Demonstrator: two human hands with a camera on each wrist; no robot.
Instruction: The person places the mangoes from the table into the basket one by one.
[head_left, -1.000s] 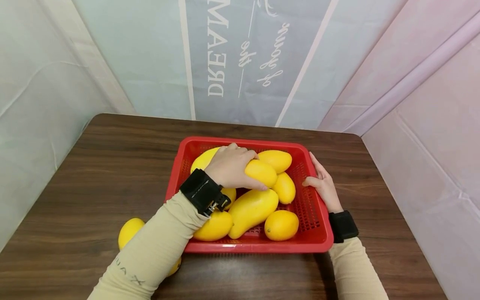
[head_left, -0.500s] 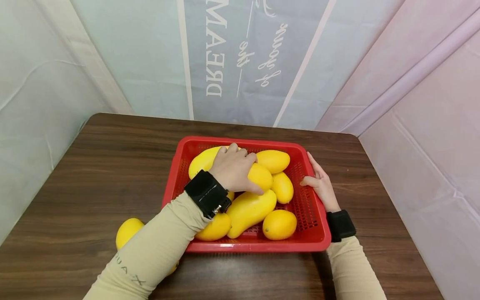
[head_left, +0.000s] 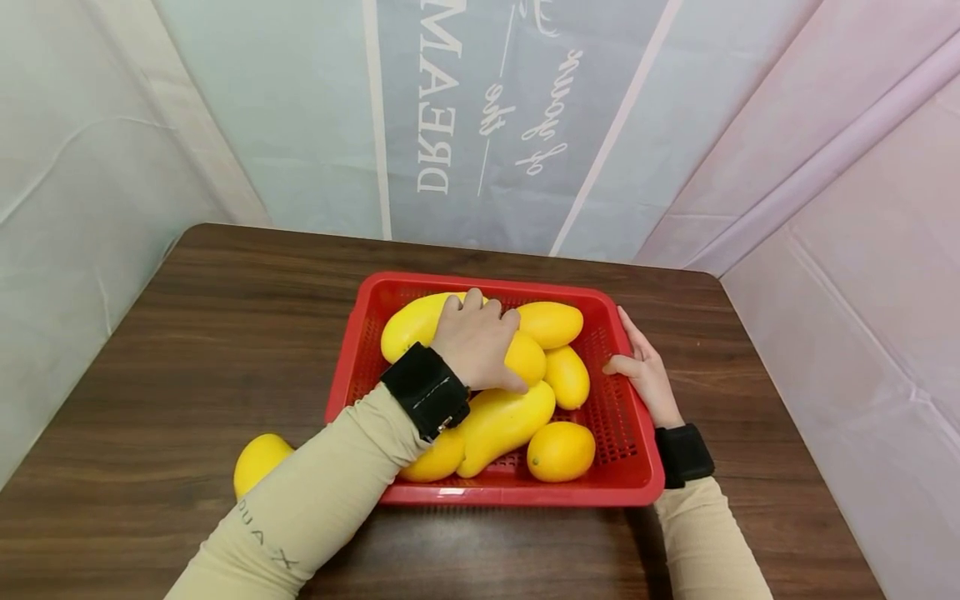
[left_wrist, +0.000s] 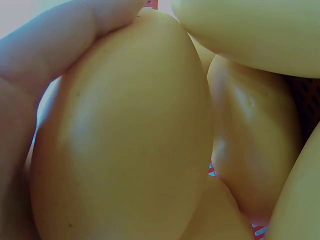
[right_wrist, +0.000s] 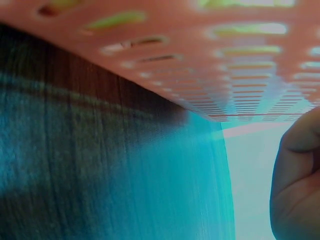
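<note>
In the head view, my left hand [head_left: 474, 343] curls over a yellow mango [head_left: 527, 357] near the middle of a red plastic basket [head_left: 517, 497]. The left wrist view has this mango large, my fingers along one side. Around it in the basket lie several other yellow fruits, among them a long one [head_left: 501, 427] that narrows at one end and a rounder one [head_left: 561, 451] at the front. My right hand [head_left: 647, 375] grips the basket's right rim, its thumb on the inner side. In the right wrist view, the slotted basket wall [right_wrist: 240, 75] fills the top.
Another yellow fruit [head_left: 258, 464] lies on the dark wooden table [head_left: 187, 350], left of the basket and partly behind my left sleeve [head_left: 300, 517]. A printed cloth backdrop [head_left: 495, 125] hangs behind the table's far edge.
My left hand has shifted slightly forward over the mango and lowered a little with it. The left sleeve now covers a second fruit on the table. The right hand stays on the rim.
</note>
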